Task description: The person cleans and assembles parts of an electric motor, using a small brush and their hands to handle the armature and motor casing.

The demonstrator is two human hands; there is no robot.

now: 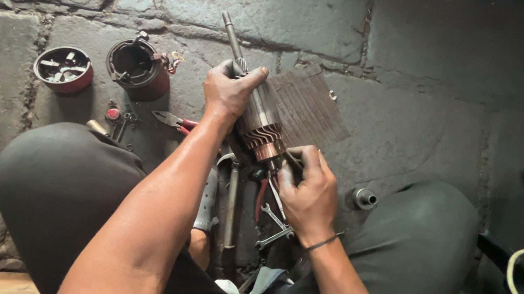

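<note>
Both hands are on one motor armature (277,118), held above the stone floor (444,78) between the person's knees. Closed around its upper end, the left hand (230,88) grips where the steel shaft (232,34) pokes out beyond the fingers. Curled at the copper end, the right hand (310,190) has its fingertips pressing on the commutator (268,152); whether it pinches a small tool I cannot tell. To do this well, I would judge the left grip should stay firm so the rotor does not roll while the right works.

Left of the left hand sit two round housings: a red end cap (63,68) and a dark motor casing (138,67). One pair of red-handled pliers (173,121) lies below it. Right of the right hand stands one small metal bushing (364,199). Several spanners (273,230) lie under the wrists.
</note>
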